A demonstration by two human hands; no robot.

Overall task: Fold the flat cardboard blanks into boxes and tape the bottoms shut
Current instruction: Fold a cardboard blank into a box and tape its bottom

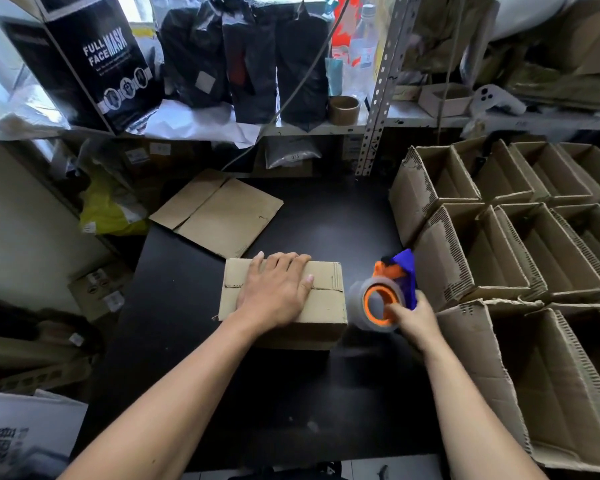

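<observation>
2 bare forearms reach in from the lower edge of the view, uncovered as far as they can be seen, with no sleeve or cuff on either. The left hand (278,292) wears no glove, ring or watch; its wrist is bare, and a short, unpainted thumbnail shows. The right hand (414,323) is likewise ungloved, with no band or strap at the wrist. Neither arm carries any marking or bracelet. At the very bottom edge, between the 2 arms, a strip of dark fabric shows; whether it is the person's clothing cannot be told.
</observation>
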